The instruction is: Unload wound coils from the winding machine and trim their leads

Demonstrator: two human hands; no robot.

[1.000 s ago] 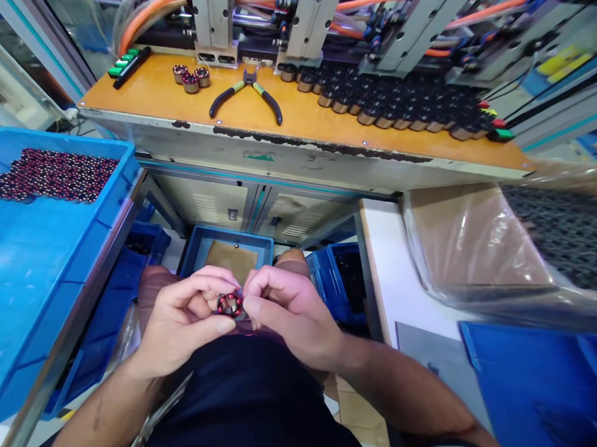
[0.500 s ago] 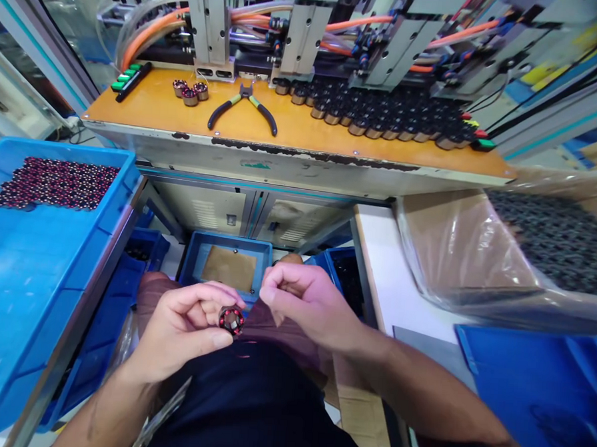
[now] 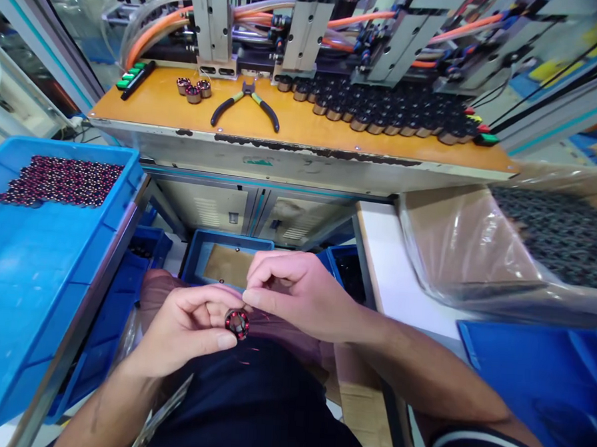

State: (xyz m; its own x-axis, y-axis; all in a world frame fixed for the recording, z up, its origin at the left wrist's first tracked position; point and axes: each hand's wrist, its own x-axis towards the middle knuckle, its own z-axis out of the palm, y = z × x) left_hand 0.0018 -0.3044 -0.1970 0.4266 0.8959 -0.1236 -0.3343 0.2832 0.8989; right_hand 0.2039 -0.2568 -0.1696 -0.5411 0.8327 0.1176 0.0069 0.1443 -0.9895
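Note:
My left hand (image 3: pixel 193 328) is closed on a small motor stator (image 3: pixel 237 324), a dark ring with red copper windings inside, pinched between thumb and fingers above my lap. The ring's open face is turned up toward me. My right hand (image 3: pixel 295 293) is pinched, its thumb and fingertip at the upper edge of the stator; what sits between them is too small to make out. Thin red wire bits (image 3: pixel 255 349) show against my dark clothing just below the hands.
Pliers (image 3: pixel 247 101) lie on the orange bench (image 3: pixel 159 109), between three stators (image 3: pixel 193 92) and rows of black-topped parts (image 3: pixel 384 111). A blue tray (image 3: pixel 37 250) at left holds many stators. A plastic-lined box (image 3: pixel 458 238) stands at right, a blue bin (image 3: pixel 197 251) below.
My right hand has moved left and in to the stator, its fingertips now at the ring's edge. My left hand keeps its hold, the stator slightly tilted.

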